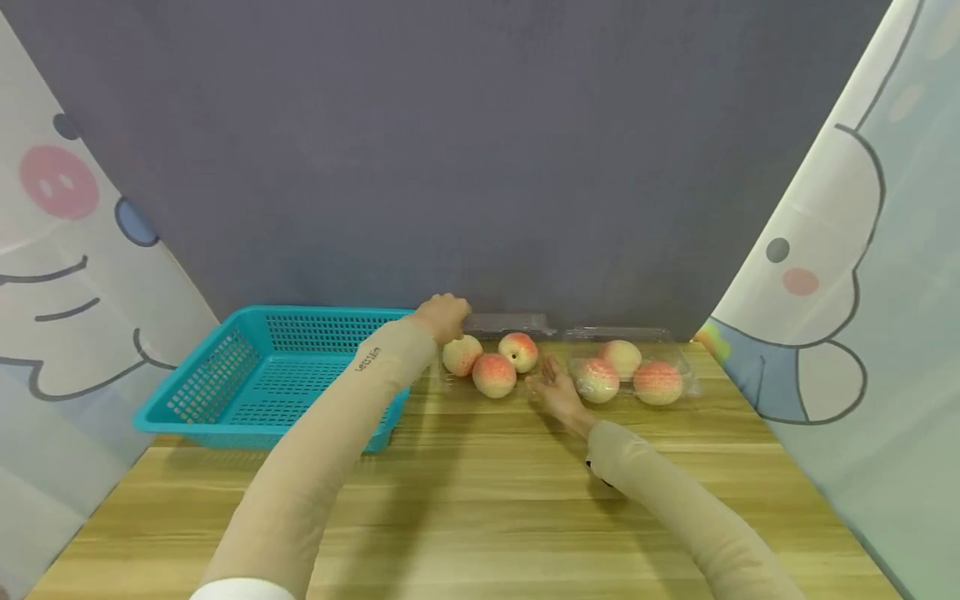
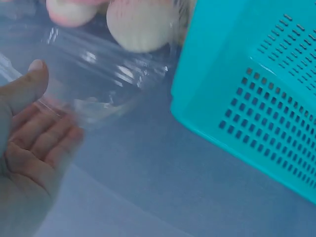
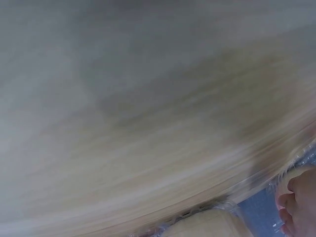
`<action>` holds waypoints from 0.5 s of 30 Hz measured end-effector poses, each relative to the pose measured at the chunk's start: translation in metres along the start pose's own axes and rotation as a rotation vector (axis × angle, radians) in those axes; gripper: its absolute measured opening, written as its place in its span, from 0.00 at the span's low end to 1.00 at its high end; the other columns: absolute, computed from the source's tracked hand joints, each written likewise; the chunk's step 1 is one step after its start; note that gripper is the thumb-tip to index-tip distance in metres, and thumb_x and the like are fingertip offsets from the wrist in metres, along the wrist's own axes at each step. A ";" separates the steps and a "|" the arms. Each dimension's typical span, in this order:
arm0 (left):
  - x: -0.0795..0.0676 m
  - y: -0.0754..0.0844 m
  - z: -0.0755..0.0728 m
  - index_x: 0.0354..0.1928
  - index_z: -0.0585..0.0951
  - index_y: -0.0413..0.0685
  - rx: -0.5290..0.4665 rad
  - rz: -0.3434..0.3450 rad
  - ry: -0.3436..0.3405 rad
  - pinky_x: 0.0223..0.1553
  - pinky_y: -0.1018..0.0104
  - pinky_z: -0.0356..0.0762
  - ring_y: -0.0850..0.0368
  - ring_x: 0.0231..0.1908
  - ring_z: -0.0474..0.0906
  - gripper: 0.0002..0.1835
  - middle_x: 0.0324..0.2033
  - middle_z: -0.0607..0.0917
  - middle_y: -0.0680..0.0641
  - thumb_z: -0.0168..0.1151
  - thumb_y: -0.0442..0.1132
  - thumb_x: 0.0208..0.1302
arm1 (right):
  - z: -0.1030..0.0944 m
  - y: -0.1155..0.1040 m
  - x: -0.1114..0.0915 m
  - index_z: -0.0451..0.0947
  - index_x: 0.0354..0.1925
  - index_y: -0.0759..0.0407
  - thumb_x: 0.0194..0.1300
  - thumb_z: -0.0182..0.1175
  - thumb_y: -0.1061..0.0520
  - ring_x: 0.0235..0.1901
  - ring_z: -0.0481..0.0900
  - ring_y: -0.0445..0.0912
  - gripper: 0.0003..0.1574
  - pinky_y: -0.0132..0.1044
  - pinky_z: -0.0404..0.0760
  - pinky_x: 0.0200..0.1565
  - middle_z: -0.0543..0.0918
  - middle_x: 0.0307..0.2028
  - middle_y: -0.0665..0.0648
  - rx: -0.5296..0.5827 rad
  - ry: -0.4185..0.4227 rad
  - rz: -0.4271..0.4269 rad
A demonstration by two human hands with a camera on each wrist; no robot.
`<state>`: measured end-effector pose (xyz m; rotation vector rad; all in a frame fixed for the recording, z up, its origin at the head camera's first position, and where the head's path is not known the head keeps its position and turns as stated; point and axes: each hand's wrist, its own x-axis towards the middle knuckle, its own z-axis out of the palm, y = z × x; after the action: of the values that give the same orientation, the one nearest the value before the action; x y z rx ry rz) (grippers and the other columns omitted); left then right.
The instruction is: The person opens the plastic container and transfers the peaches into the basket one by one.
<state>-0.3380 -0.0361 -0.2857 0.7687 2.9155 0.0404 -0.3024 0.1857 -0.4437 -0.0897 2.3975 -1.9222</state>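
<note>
Three peaches, one of them a red-topped peach (image 1: 494,376), sit in a clear plastic box at the back middle of the table, its lid (image 1: 510,322) raised behind them. At that box's left back stands my left hand (image 1: 441,317). The left wrist view shows its thumb apart from the fingers, the fingertips right at the clear plastic edge (image 2: 94,106). My right hand (image 1: 557,390) is low at the right side of this box, fingers extended, beside a second clear box (image 1: 688,375) with three more peaches. In the right wrist view only a few fingers (image 3: 291,210) show.
A turquoise basket (image 1: 262,429) with slotted walls stands to the left, close to the first box and under my left forearm. Behind everything rises a dark grey panel (image 1: 480,167). Printed cloth (image 1: 817,275) flanks the wooden table (image 1: 487,517) on both sides.
</note>
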 end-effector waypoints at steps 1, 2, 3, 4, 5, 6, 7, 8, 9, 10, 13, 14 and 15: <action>0.002 -0.002 -0.002 0.60 0.71 0.42 -0.031 0.010 0.014 0.54 0.58 0.73 0.46 0.56 0.72 0.24 0.56 0.75 0.42 0.59 0.34 0.61 | -0.001 0.000 0.000 0.30 0.70 0.66 0.67 0.51 0.58 0.71 0.39 0.57 0.49 0.48 0.44 0.70 0.39 0.71 0.62 0.008 0.000 -0.001; 0.004 -0.005 -0.004 0.61 0.69 0.43 -0.050 0.019 0.029 0.55 0.58 0.73 0.46 0.56 0.72 0.25 0.57 0.75 0.42 0.58 0.33 0.61 | -0.002 0.000 -0.001 0.29 0.70 0.67 0.67 0.50 0.59 0.71 0.38 0.57 0.48 0.48 0.44 0.70 0.39 0.71 0.63 0.014 -0.001 -0.007; 0.006 -0.008 -0.006 0.62 0.68 0.43 -0.076 0.026 0.043 0.55 0.58 0.73 0.46 0.56 0.72 0.26 0.58 0.74 0.41 0.58 0.32 0.61 | -0.002 0.000 -0.001 0.29 0.70 0.67 0.67 0.50 0.59 0.71 0.38 0.57 0.48 0.48 0.44 0.70 0.39 0.71 0.63 0.021 0.001 -0.007; 0.007 -0.010 -0.007 0.63 0.68 0.43 -0.090 0.034 0.058 0.55 0.59 0.73 0.46 0.55 0.73 0.27 0.58 0.74 0.41 0.57 0.31 0.61 | -0.002 0.000 -0.001 0.29 0.70 0.67 0.67 0.50 0.60 0.71 0.38 0.57 0.48 0.48 0.44 0.70 0.38 0.71 0.63 0.028 0.000 -0.008; 0.008 -0.013 -0.008 0.63 0.67 0.44 -0.101 0.041 0.075 0.54 0.59 0.74 0.47 0.53 0.75 0.27 0.58 0.74 0.41 0.57 0.30 0.61 | -0.002 0.000 -0.001 0.29 0.70 0.68 0.67 0.50 0.60 0.71 0.38 0.57 0.48 0.48 0.43 0.70 0.38 0.71 0.64 0.029 0.000 -0.012; 0.010 -0.016 -0.008 0.64 0.67 0.44 -0.110 0.047 0.094 0.52 0.60 0.76 0.47 0.51 0.76 0.26 0.58 0.74 0.41 0.56 0.30 0.62 | -0.001 0.000 -0.002 0.29 0.69 0.69 0.67 0.49 0.61 0.70 0.38 0.58 0.47 0.49 0.43 0.70 0.38 0.71 0.65 0.034 0.000 -0.016; 0.011 -0.018 -0.008 0.64 0.67 0.45 -0.123 0.047 0.113 0.50 0.60 0.77 0.48 0.48 0.78 0.26 0.58 0.74 0.41 0.55 0.30 0.62 | -0.001 0.000 -0.002 0.29 0.69 0.69 0.67 0.49 0.61 0.70 0.38 0.58 0.47 0.49 0.43 0.69 0.38 0.71 0.65 0.037 0.003 -0.017; 0.012 -0.020 -0.007 0.64 0.67 0.46 -0.129 0.046 0.133 0.49 0.61 0.78 0.48 0.46 0.79 0.26 0.57 0.75 0.41 0.54 0.29 0.63 | 0.000 0.001 -0.002 0.29 0.69 0.70 0.67 0.49 0.62 0.70 0.38 0.59 0.47 0.49 0.43 0.69 0.38 0.71 0.66 0.039 0.004 -0.020; 0.014 -0.022 -0.007 0.64 0.67 0.46 -0.140 0.046 0.153 0.47 0.61 0.78 0.49 0.44 0.80 0.26 0.57 0.75 0.41 0.54 0.29 0.63 | 0.001 0.000 -0.002 0.29 0.69 0.70 0.67 0.49 0.62 0.70 0.38 0.59 0.47 0.49 0.44 0.69 0.38 0.71 0.67 0.042 0.008 -0.021; 0.015 -0.024 -0.006 0.64 0.67 0.47 -0.142 0.047 0.172 0.46 0.62 0.79 0.49 0.43 0.81 0.26 0.57 0.75 0.41 0.53 0.29 0.63 | 0.002 0.001 -0.002 0.29 0.69 0.71 0.67 0.49 0.63 0.70 0.38 0.60 0.46 0.50 0.44 0.69 0.38 0.71 0.67 0.044 0.012 -0.023; 0.021 -0.028 -0.004 0.64 0.68 0.47 -0.172 0.036 0.218 0.47 0.62 0.78 0.48 0.47 0.79 0.25 0.58 0.74 0.42 0.53 0.28 0.63 | 0.004 0.001 -0.001 0.30 0.69 0.71 0.67 0.48 0.63 0.70 0.39 0.60 0.46 0.49 0.44 0.69 0.39 0.70 0.68 0.045 0.031 -0.023; 0.023 -0.029 -0.005 0.64 0.68 0.47 -0.181 0.031 0.232 0.47 0.62 0.77 0.47 0.49 0.78 0.25 0.58 0.74 0.42 0.52 0.28 0.63 | 0.004 0.001 0.000 0.30 0.69 0.71 0.67 0.48 0.63 0.70 0.39 0.61 0.46 0.50 0.44 0.69 0.39 0.70 0.68 0.042 0.034 -0.026; 0.026 -0.030 -0.005 0.63 0.68 0.47 -0.189 0.026 0.246 0.47 0.62 0.77 0.47 0.50 0.77 0.25 0.59 0.73 0.42 0.52 0.27 0.63 | 0.004 0.000 0.001 0.30 0.69 0.71 0.67 0.48 0.63 0.70 0.39 0.61 0.45 0.50 0.44 0.69 0.39 0.70 0.69 0.041 0.037 -0.029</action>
<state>-0.3754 -0.0498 -0.2852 0.8214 3.0678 0.4357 -0.3026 0.1817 -0.4446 -0.0871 2.3917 -2.0017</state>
